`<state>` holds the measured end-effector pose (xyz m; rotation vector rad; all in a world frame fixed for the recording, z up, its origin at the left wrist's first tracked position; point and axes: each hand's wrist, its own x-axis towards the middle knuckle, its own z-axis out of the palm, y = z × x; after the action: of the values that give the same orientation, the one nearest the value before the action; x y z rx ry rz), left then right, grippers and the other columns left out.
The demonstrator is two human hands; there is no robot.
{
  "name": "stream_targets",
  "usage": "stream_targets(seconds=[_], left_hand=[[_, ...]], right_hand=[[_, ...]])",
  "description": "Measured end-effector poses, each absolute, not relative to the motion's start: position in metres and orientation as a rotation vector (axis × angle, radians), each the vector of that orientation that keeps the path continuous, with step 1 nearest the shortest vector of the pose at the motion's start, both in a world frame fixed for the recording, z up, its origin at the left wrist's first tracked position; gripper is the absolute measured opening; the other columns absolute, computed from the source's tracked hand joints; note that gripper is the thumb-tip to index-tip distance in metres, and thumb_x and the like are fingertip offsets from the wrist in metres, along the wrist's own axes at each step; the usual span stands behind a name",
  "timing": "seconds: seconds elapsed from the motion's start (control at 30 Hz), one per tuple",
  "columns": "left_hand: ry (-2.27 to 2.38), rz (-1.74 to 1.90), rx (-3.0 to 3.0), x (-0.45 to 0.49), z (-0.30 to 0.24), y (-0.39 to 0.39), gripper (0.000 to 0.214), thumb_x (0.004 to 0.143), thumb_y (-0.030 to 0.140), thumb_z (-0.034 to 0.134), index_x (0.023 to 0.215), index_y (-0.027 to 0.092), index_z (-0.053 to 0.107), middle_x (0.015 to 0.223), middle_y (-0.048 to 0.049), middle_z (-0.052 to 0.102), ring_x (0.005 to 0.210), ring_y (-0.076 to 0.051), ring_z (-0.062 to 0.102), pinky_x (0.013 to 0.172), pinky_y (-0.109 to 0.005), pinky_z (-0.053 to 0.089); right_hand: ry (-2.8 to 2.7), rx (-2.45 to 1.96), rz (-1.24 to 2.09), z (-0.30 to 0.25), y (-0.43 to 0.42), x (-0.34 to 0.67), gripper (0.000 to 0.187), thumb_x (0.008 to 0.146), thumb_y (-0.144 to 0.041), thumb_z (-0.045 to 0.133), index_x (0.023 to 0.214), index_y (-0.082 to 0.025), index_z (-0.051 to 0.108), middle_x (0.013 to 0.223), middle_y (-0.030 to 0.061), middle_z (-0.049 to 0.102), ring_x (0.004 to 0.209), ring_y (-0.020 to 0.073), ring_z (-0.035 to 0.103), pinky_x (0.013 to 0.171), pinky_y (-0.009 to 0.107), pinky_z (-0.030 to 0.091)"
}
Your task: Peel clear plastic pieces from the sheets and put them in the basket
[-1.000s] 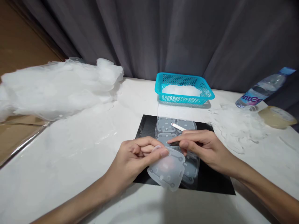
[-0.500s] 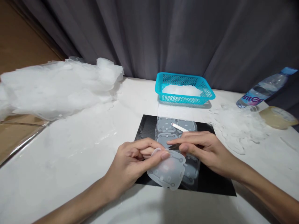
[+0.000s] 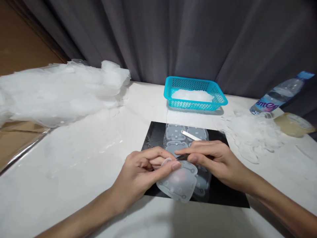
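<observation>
My left hand (image 3: 146, 170) is closed, pinching a translucent, rounded silicone-like piece (image 3: 182, 185) with slots, dots and thin lines between thumb and fingers. A narrow curl of its edge stands up by my fingertips. From the right, my right hand (image 3: 214, 158) is closed on a dark pointed metal tool (image 3: 183, 157), its tip at the piece's upper edge; most of the tool is hidden in the fingers. Beneath both hands lies a black mat (image 3: 230, 185) bearing a translucent sheet (image 3: 175, 132) of similar rounded shapes. A white stick (image 3: 190, 135) slants above the sheet, its lower end behind my right hand.
A blue basket (image 3: 195, 106) with white translucent pieces stands at the back. A large white pile (image 3: 59, 96) lies left, beside cardboard (image 3: 22, 132). At right are thin white scraps (image 3: 252, 135), a water bottle (image 3: 277, 94) and a yellowish roll of tape (image 3: 294, 125).
The tool tip has shifted slightly left and down along the edge of the piece. The left hand keeps its pinch, and the piece has moved only a little.
</observation>
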<state>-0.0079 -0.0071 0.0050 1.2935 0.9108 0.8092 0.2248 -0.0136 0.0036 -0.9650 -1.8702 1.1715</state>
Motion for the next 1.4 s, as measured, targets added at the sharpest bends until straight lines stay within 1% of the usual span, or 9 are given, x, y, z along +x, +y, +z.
stream_targets(seconds=[0.33, 0.43, 0.53, 0.67, 0.87, 1.0, 1.1, 1.23, 1.4], left_hand=[[0.937, 0.795, 1.314, -0.008, 0.004, -0.006, 0.014, 0.086, 0.03, 0.082, 0.078, 0.018, 0.08, 0.067, -0.0011, 0.078, 0.056, -0.012, 0.068, 0.051, -0.014, 0.051], [0.957, 0.799, 1.296, -0.008, 0.004, -0.006, 0.015, 0.085, 0.031, 0.082, 0.078, 0.019, 0.079, 0.067, -0.0011, 0.078, 0.057, -0.012, 0.068, 0.052, -0.015, 0.051], [0.958, 0.78, 1.258, -0.007, 0.005, -0.006, 0.017, 0.085, 0.033, 0.083, 0.079, 0.018, 0.079, 0.067, -0.0009, 0.076, 0.058, -0.012, 0.068, 0.053, -0.016, 0.052], [0.92, 0.7, 1.195, -0.007, 0.002, -0.002, 0.019, 0.09, 0.036, 0.079, 0.087, 0.018, 0.074, 0.069, -0.0002, 0.076, 0.06, -0.011, 0.068, 0.055, -0.015, 0.052], [0.893, 0.668, 1.219, -0.008, -0.002, 0.002, 0.028, 0.093, 0.037, 0.075, 0.115, 0.021, 0.07, 0.064, 0.0033, 0.07, 0.053, -0.01, 0.062, 0.053, -0.016, 0.047], [0.92, 0.669, 1.267, -0.006, 0.001, 0.002, 0.024, 0.091, 0.037, 0.076, 0.107, 0.019, 0.077, 0.065, 0.0008, 0.072, 0.058, -0.013, 0.065, 0.055, -0.018, 0.05], [0.917, 0.671, 1.27, -0.006, 0.003, 0.002, 0.019, 0.091, 0.036, 0.076, 0.097, 0.018, 0.074, 0.066, 0.0006, 0.072, 0.057, -0.013, 0.065, 0.053, -0.018, 0.049], [0.889, 0.702, 1.254, -0.009, 0.0, 0.002, 0.023, 0.092, 0.036, 0.076, 0.098, 0.02, 0.06, 0.063, 0.0032, 0.07, 0.053, -0.008, 0.059, 0.05, -0.014, 0.041], [0.89, 0.693, 1.297, -0.01, -0.002, 0.003, 0.034, 0.095, 0.038, 0.074, 0.117, 0.021, 0.055, 0.064, 0.0027, 0.069, 0.055, -0.01, 0.058, 0.051, -0.016, 0.039]], right_hand=[[-1.821, -1.032, 1.104, 0.002, -0.016, 0.222, 0.028, 0.105, -0.036, 0.058, 0.111, -0.022, 0.081, 0.078, 0.0009, 0.07, 0.07, 0.0135, 0.06, 0.068, 0.026, 0.047], [-1.774, -1.1, 1.069, 0.004, -0.012, 0.225, 0.034, 0.105, -0.041, 0.057, 0.091, -0.021, 0.081, 0.071, 0.0004, 0.064, 0.072, 0.0151, 0.062, 0.069, 0.027, 0.048], [-1.71, -1.178, 1.009, 0.001, 0.001, 0.236, 0.047, 0.103, -0.049, 0.056, 0.068, -0.02, 0.069, 0.072, 0.0025, 0.064, 0.084, 0.0199, 0.067, 0.077, 0.03, 0.05], [-1.729, -1.397, 0.742, -0.02, 0.029, 0.269, 0.051, 0.102, -0.054, 0.053, 0.066, -0.02, 0.062, 0.072, 0.0027, 0.066, 0.081, 0.0216, 0.067, 0.075, 0.031, 0.046], [-1.734, -1.821, 0.284, -0.055, 0.054, 0.311, 0.041, 0.104, -0.048, 0.047, 0.1, -0.018, 0.074, 0.086, 0.0081, 0.074, 0.081, 0.0259, 0.067, 0.074, 0.034, 0.043], [-1.797, -1.819, -0.027, -0.067, 0.053, 0.311, 0.044, 0.105, -0.046, 0.041, 0.118, -0.013, 0.067, 0.106, 0.0171, 0.073, 0.09, 0.0305, 0.068, 0.075, 0.037, 0.047], [-1.885, -1.849, -0.185, -0.071, 0.05, 0.307, 0.038, 0.105, -0.038, 0.039, 0.119, -0.013, 0.064, 0.106, 0.0177, 0.072, 0.089, 0.0307, 0.067, 0.071, 0.036, 0.046], [-1.961, -1.903, -0.3, -0.069, 0.047, 0.301, 0.034, 0.106, -0.03, 0.038, 0.12, -0.015, 0.064, 0.103, 0.015, 0.071, 0.086, 0.0286, 0.067, 0.067, 0.034, 0.044], [-1.936, -2.023, -0.417, -0.065, 0.043, 0.293, 0.034, 0.106, -0.027, 0.041, 0.126, -0.014, 0.066, 0.107, 0.0144, 0.072, 0.092, 0.0277, 0.067, 0.06, 0.032, 0.036]])
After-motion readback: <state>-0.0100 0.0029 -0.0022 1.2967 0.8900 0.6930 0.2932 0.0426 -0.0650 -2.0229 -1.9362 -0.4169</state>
